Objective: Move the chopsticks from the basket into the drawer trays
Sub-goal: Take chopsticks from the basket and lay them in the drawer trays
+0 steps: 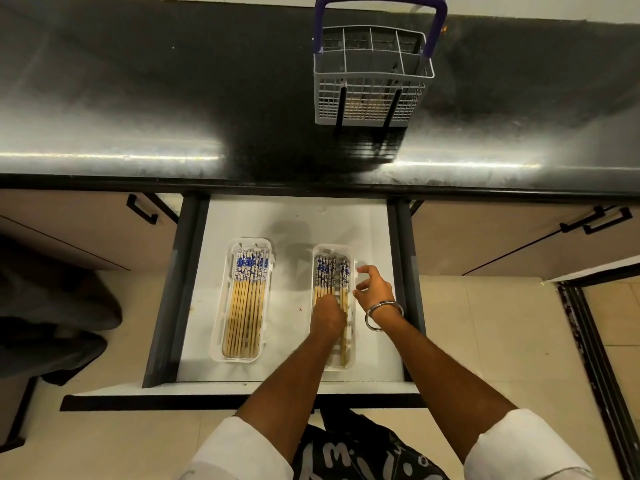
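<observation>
Head view. Saw the chopsticks (330, 276): thin yellow wood sticks with blue and white flower tops. Lay side by side in the right tray (350, 355), tops pointing away from the person. Left a gap between the sticks in that tray. Held a full row of the same sticks (246, 299) in the left tray (221, 299). Sat both white plastic trays well apart on the white floor of the open drawer (294, 223).

Left hand (327, 315) reached down into the right tray, fingers bent onto the sticks; could not tell if pinching one or only pressing. Right hand (374, 289) hovered just beside the right tray, fingers loosely spread and curled, holding nothing. Wore a metal bangle (382, 315) on that wrist.

Showed white letters on the dark clothing (367, 455) at the bottom, too cut off to read.

Stood the grey wire basket (372, 84) with a purple handle (381, 8) up on the dark shiny counter (138, 98), well apart from the trays. Showed a bit of tan through the basket's wire near the bottom. Had black handles (142, 209) on the cupboard doors at both sides of the drawer.
</observation>
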